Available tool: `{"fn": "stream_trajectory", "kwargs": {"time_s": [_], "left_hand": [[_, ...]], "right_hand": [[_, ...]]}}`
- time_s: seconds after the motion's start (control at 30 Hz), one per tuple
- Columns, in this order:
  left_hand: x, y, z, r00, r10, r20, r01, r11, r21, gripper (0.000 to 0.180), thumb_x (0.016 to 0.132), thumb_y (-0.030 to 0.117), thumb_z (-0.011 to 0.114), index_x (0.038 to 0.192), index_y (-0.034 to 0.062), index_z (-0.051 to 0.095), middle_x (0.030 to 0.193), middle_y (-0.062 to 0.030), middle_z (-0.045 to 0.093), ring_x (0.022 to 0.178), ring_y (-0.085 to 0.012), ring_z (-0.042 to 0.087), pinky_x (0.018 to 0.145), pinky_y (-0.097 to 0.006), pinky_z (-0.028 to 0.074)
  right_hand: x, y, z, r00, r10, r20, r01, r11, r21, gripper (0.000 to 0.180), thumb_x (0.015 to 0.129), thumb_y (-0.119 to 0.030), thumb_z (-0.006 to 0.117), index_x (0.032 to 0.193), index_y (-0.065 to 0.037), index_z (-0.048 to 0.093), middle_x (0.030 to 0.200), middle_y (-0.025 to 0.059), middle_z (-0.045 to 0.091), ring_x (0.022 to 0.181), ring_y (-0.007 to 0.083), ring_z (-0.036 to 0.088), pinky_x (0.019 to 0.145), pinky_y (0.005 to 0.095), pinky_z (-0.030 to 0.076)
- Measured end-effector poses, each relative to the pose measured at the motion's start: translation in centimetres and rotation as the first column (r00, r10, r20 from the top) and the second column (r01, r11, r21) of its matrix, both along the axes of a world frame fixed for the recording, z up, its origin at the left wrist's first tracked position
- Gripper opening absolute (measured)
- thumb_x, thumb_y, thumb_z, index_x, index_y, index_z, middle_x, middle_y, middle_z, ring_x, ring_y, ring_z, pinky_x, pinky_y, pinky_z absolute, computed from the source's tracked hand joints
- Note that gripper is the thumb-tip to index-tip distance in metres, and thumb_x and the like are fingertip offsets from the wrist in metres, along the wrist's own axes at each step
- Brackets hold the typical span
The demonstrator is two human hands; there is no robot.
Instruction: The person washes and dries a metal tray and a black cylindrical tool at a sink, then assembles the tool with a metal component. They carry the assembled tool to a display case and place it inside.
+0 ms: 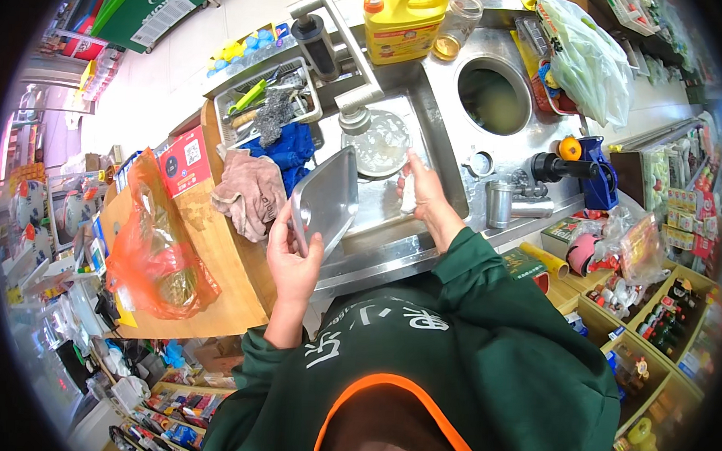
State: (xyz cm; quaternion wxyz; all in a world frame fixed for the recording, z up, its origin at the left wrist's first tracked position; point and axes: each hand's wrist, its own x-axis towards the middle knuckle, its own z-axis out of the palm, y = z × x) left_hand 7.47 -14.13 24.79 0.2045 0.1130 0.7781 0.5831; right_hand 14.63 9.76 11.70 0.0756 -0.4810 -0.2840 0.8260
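Note:
My left hand [293,259] is closed on the edge of a shallow metal tray [330,193], tilted up over the left front side of the steel sink [452,177]. My right hand [431,198] is closed around a small whitish piece, perhaps a cloth or sponge [409,194]; its kind does not show clearly. That hand is over the sink's right side, apart from the tray. Between and beyond the hands lies a round, wet, whitish disc or basin [384,146] in the sink. The tap head [353,119] hangs over its left edge.
A pinkish rag [250,192] and a blue cloth [288,151] lie left of the sink, below a utensil basket [302,98]. A yellow jug [402,26] stands behind. Rightward are a round opening [494,96] and metal cups [500,203]. An orange bag [158,253] covers the wooden counter.

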Motion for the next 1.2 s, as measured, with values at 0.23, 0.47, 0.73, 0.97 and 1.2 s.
{"fn": "stream_trajectory", "kwargs": {"time_s": [0.23,0.47,0.73,0.97,1.2], "left_hand": [[-0.1,-0.5,1.6,0.984,-0.034,-0.175,0.030,0.999,-0.022,0.061,0.077,-0.004,0.064,0.136,-0.0009,0.049,0.128,-0.0122,0.054,0.111,-0.0180,0.058,0.090,-0.029,0.050],[-1.2,-1.4,2.6,0.963,-0.087,-0.256,0.090,0.996,-0.001,0.061,0.076,-0.002,0.064,0.136,-0.0008,0.050,0.127,-0.0116,0.057,0.108,-0.0171,0.060,0.088,-0.028,0.050],[-2.9,-1.9,2.9,0.994,0.033,-0.101,-0.015,0.984,0.175,0.061,0.080,-0.001,0.066,0.137,0.0016,0.046,0.104,-0.0015,0.051,0.098,-0.0110,0.050,0.088,-0.025,0.042],[-3.3,-2.1,2.1,0.996,0.054,-0.068,-0.036,0.971,0.238,0.060,0.082,0.001,0.068,0.137,0.0007,0.045,0.105,-0.0013,0.050,0.101,-0.0113,0.050,0.091,-0.026,0.040],[-3.1,-2.7,2.0,0.999,0.041,-0.021,-0.035,0.968,0.247,0.060,0.083,0.001,0.068,0.138,-0.0011,0.043,0.106,-0.0022,0.049,0.103,-0.0119,0.050,0.094,-0.025,0.039]], "right_hand": [[0.6,0.4,-3.3,0.991,0.106,0.079,-0.121,0.969,0.215,0.033,0.096,-0.035,0.055,0.077,-0.008,0.055,0.068,0.0017,0.053,0.059,0.0157,0.052,0.052,0.0314,0.042],[1.6,2.2,-8.9,0.733,0.293,0.614,-0.595,0.713,0.370,0.036,0.091,-0.035,0.061,0.080,-0.001,0.064,0.070,0.0080,0.062,0.058,0.0195,0.053,0.055,0.0348,0.042],[1.2,-4.0,-1.3,0.856,0.500,0.131,-0.517,0.827,0.222,0.041,0.084,-0.020,0.060,0.118,0.002,0.054,0.102,0.0112,0.062,0.093,0.0239,0.060,0.085,0.0337,0.048],[2.4,-10.8,1.8,0.526,0.797,0.295,-0.630,0.133,0.765,0.053,0.073,-0.010,0.068,0.124,-0.005,0.053,0.110,0.0170,0.060,0.101,0.0323,0.060,0.089,0.0385,0.049],[4.9,-7.8,-0.8,0.227,0.651,0.724,-0.502,-0.559,0.660,0.030,0.074,-0.007,0.067,0.104,-0.009,0.068,0.106,0.0162,0.058,0.100,0.0358,0.057,0.089,0.0435,0.048]]}}
